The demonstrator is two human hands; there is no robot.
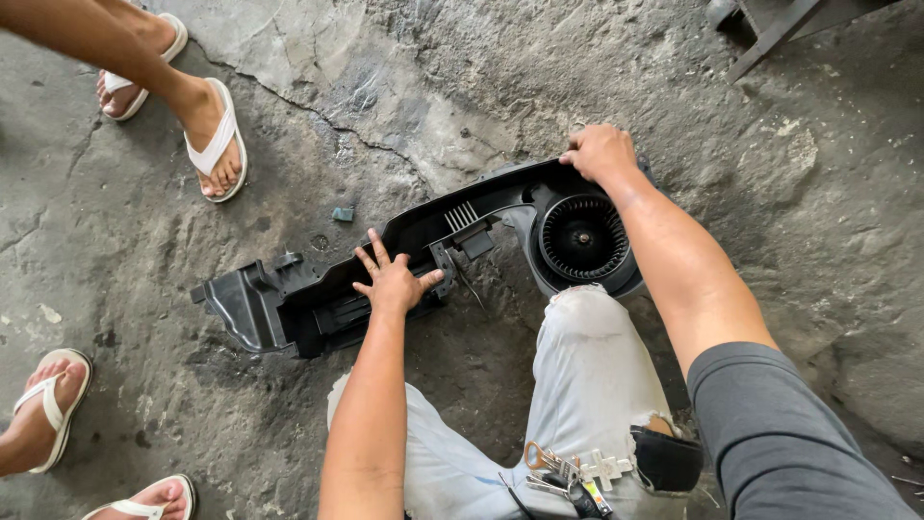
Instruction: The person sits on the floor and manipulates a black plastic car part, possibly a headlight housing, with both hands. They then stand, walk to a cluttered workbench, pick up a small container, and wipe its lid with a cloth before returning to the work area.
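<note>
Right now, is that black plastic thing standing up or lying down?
Lying down: the black housing rests lengthwise on the floor, fan wheel facing up.

My left hand (393, 281) presses flat on the black plastic blower housing (318, 289); my right hand (601, 152) grips its rim beside the fan wheel (582, 237).

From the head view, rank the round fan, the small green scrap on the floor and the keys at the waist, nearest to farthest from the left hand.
1. Small green scrap, up-left of the left hand.
2. Round fan, to its right.
3. Keys, at the bottom, by the waist.
</note>
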